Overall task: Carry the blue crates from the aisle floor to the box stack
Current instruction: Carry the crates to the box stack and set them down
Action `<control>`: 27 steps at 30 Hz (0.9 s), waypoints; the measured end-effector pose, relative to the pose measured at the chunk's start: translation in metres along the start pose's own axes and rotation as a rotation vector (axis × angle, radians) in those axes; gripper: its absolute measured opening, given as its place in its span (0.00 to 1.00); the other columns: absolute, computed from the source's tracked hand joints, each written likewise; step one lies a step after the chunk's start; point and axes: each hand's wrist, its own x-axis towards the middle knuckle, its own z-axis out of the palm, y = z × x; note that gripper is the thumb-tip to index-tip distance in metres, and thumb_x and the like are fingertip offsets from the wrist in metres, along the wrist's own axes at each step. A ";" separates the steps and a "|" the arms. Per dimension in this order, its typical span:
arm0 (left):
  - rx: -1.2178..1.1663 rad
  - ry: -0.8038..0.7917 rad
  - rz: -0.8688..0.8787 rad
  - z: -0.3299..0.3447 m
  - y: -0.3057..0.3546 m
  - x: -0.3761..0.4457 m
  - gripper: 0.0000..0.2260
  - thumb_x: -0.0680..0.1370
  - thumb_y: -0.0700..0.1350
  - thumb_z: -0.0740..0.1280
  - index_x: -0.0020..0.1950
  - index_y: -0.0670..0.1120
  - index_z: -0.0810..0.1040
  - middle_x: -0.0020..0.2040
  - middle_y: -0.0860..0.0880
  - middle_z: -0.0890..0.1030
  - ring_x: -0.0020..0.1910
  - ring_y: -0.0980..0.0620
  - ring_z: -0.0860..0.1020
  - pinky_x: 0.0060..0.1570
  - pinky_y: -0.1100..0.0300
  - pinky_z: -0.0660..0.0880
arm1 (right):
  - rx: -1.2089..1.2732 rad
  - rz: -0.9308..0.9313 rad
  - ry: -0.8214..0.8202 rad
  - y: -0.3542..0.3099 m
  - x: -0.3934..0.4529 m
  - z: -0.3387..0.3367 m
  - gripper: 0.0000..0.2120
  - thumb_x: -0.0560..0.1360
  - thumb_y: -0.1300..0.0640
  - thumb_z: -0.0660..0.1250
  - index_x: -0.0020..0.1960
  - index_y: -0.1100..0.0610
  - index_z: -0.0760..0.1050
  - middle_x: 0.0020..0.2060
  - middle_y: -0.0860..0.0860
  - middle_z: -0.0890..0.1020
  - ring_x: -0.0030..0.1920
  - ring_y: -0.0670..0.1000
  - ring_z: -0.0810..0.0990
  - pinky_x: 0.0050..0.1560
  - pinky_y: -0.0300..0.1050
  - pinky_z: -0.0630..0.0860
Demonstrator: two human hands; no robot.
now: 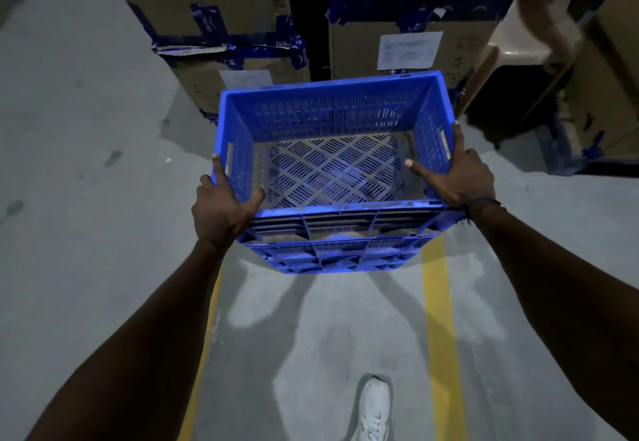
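Note:
An empty blue slotted crate [328, 109] hangs in the air in front of me, above the grey aisle floor. My left hand [221, 209] grips its near left corner, thumb inside the rim. My right hand [456, 178] grips the right wall, thumb inside and fingers along the outside. The crate's open top faces me and its lattice bottom shows. Just beyond it stands the stack of cardboard boxes [415, 50] bound with blue tape.
Two yellow floor lines [439, 319] run under me toward the boxes. My white shoe [375, 406] is on the floor between them. A beige plastic chair [529, 36] and more boxes [608, 88] stand at the right. Open grey floor [69, 164] lies to the left.

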 end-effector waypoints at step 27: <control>-0.105 -0.081 -0.063 -0.023 0.010 0.008 0.44 0.76 0.63 0.69 0.83 0.54 0.48 0.58 0.42 0.73 0.57 0.37 0.75 0.45 0.42 0.78 | 0.070 0.063 -0.019 -0.017 -0.003 -0.010 0.55 0.66 0.26 0.68 0.80 0.40 0.39 0.54 0.61 0.75 0.50 0.67 0.80 0.48 0.56 0.78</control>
